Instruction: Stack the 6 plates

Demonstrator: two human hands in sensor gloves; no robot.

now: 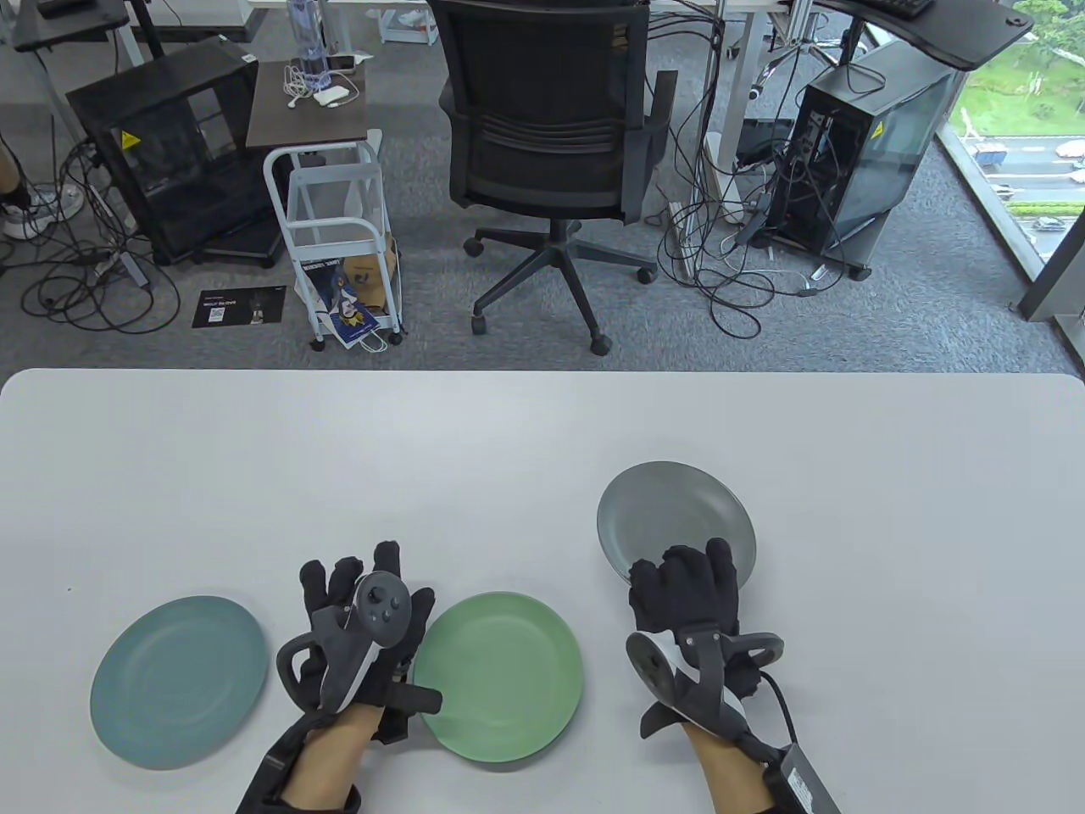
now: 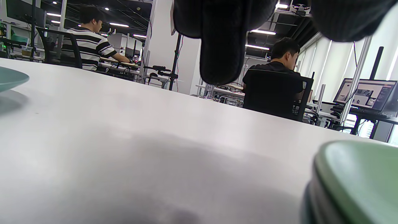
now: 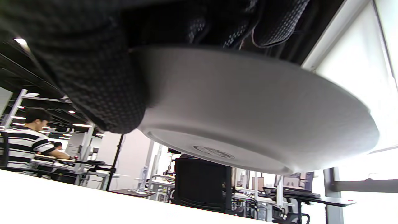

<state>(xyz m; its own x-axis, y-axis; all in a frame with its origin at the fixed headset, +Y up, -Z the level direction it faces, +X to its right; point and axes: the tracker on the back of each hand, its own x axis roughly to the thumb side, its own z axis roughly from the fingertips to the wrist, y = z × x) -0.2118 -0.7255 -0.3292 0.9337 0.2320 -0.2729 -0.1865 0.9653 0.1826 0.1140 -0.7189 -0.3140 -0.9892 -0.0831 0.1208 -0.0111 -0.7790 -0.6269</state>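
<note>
Three plates show in the table view. My right hand (image 1: 685,585) grips the near rim of a grey plate (image 1: 676,513). In the right wrist view the grey plate (image 3: 248,115) is lifted off the table, with my fingers (image 3: 102,77) on its rim. A green plate (image 1: 500,674) lies at front centre. In the left wrist view a darker edge shows under the green plate (image 2: 360,177). My left hand (image 1: 364,593) lies open and holds nothing, just left of the green plate. A teal plate (image 1: 180,680) lies at front left and also shows in the left wrist view (image 2: 9,79).
The white table (image 1: 542,424) ends at a far edge. Beyond it stand an office chair (image 1: 551,153), a small white cart (image 1: 339,237) and computer cases on the floor. Bare tabletop spans the far half and the right side.
</note>
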